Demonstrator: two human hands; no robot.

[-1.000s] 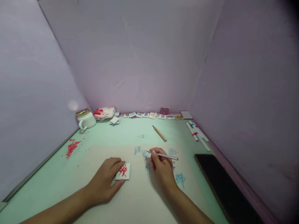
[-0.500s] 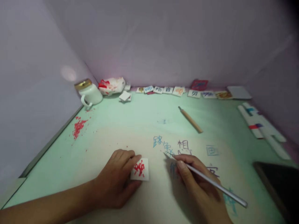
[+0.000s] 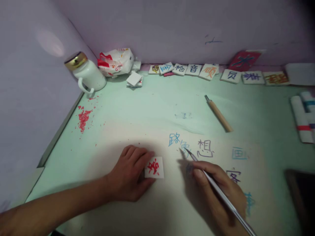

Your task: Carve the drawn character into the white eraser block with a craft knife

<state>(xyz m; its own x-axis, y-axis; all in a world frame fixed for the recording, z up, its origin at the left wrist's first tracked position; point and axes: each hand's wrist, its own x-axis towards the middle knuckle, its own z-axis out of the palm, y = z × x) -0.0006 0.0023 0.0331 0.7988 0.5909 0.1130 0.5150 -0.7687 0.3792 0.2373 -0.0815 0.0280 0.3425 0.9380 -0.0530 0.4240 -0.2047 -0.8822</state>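
My left hand (image 3: 133,172) lies on the paper and pinches a small white square tile (image 3: 161,173) by its left side, thumb below and fingers above. A red Chinese character stands on the tile's face. To the right, my right hand (image 3: 216,186) grips a slim silver pen-shaped carving tool (image 3: 221,193) like a pen. Its dark pointed tip is over the blue characters (image 3: 174,140) on the paper, apart from the tile. Purple and blue characters are written around my right hand, some partly hidden by it. The large pale sheet of paper (image 3: 118,131) lies under both hands.
A wooden-handled gouge (image 3: 220,116) lies beyond my right hand. Red shavings (image 3: 84,119) are scattered at left, near a white mug (image 3: 92,77) with a gold lid. Along the wall stand a tissue pack (image 3: 116,62) and several character tiles (image 3: 193,69). Markers (image 3: 301,118) lie at right.
The camera view has shifted, so the back row sits higher and the markers further right. Both hands keep their grips; the tool's tip remains near the blue characters.
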